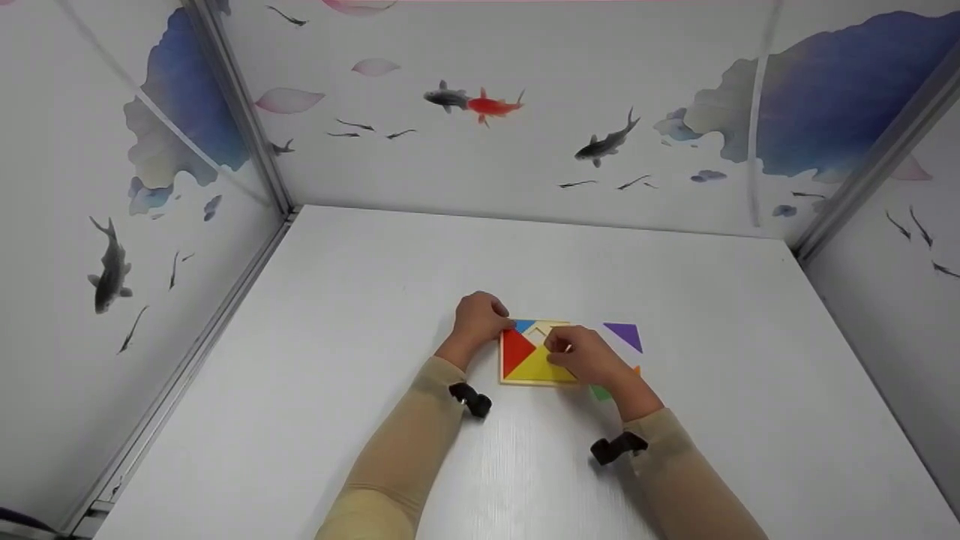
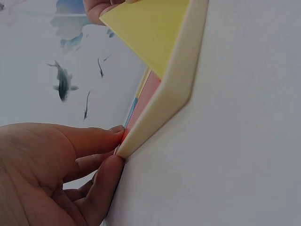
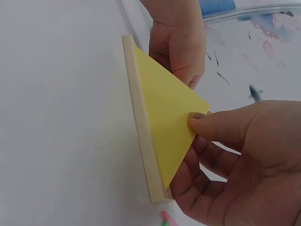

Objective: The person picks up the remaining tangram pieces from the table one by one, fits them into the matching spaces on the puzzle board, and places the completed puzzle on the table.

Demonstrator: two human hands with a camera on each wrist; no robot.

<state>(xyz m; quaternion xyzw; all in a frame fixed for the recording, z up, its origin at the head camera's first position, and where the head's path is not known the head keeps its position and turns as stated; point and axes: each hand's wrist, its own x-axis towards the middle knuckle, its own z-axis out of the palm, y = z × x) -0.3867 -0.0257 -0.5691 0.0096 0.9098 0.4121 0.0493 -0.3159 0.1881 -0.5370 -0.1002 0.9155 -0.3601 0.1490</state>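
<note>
A shallow wooden tangram tray lies flat on the table, with a red triangle and a blue piece in its left part. My left hand pinches the tray's left side near the far corner. At the near side, my right hand pinches a large yellow triangle by its tip, thumb on the upper face. The triangle's long edge rests along the tray's near rim, and the piece tilts up from the tray. My right fingers hide part of the tray's interior.
Right of the tray, a purple triangle lies on the white table. A green piece and an orange piece show partly beside my right wrist. Fish-patterned walls border the table at the back and sides.
</note>
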